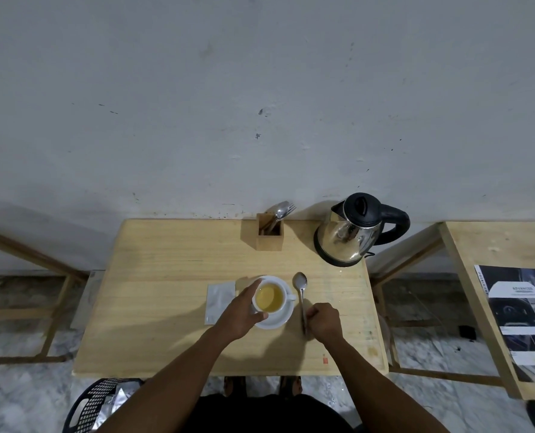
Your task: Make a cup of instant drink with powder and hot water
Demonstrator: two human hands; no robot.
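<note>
White cup [271, 297] of yellow drink in left hand [240, 310]; right hand [325, 320] around spoon [301, 295].

utensil holder [270, 235]: wooden box, back of table [153, 295], fork and spoons inside
basket [96, 401]: black, floor, bottom left
booklet [524, 310]: on right-hand shelf

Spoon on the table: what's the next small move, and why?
Probably lift the spoon and dip its bowl into the cup to stir. The right hand is closed on its handle while it lies flat beside the saucer, the left hand steadies the cup, and yellow liquid already fills it.
</note>
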